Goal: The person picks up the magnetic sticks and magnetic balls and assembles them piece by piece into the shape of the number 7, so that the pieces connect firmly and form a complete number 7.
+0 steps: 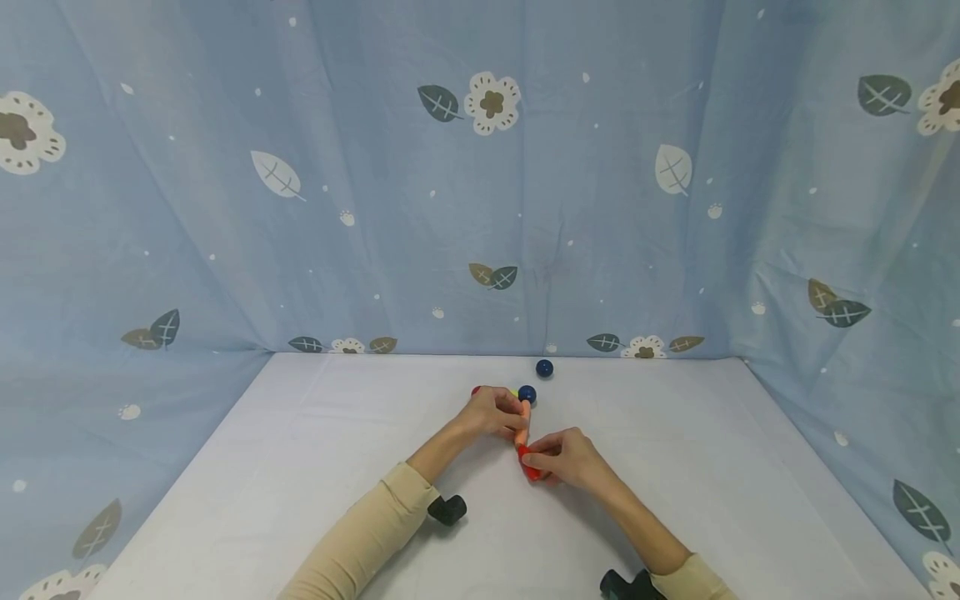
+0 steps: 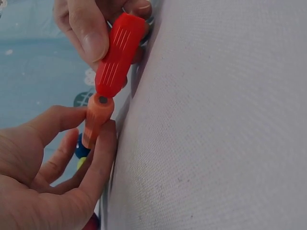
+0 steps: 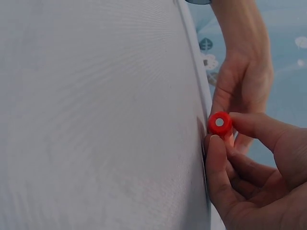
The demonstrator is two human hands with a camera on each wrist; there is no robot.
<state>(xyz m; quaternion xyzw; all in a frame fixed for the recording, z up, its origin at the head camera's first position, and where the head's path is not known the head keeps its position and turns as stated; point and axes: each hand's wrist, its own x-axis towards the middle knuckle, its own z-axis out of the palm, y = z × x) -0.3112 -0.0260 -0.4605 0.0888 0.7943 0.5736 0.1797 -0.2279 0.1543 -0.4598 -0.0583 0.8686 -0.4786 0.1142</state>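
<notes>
In the head view, my left hand [image 1: 491,414] pinches an orange magnetic rod [image 1: 522,425] between thumb and fingers. A dark blue ball [image 1: 527,394] sits at the rod's far end. My right hand [image 1: 573,458] pinches a red magnetic rod [image 1: 528,467] at the near end of the orange one. Seen from the left wrist, the red rod [image 2: 120,52] meets the orange rod [image 2: 98,115] at a slight angle, and part of a metal disc shows in the orange end. The right wrist view shows the red rod's [image 3: 219,122] other end, with a silvery disc.
A second dark blue ball [image 1: 544,368] lies near the back edge of the white table [image 1: 337,467]. Behind the left hand, a yellow-green piece [image 1: 515,392] and a red ball [image 1: 476,390] are partly hidden. A blue patterned curtain [image 1: 375,208] hangs beyond the table.
</notes>
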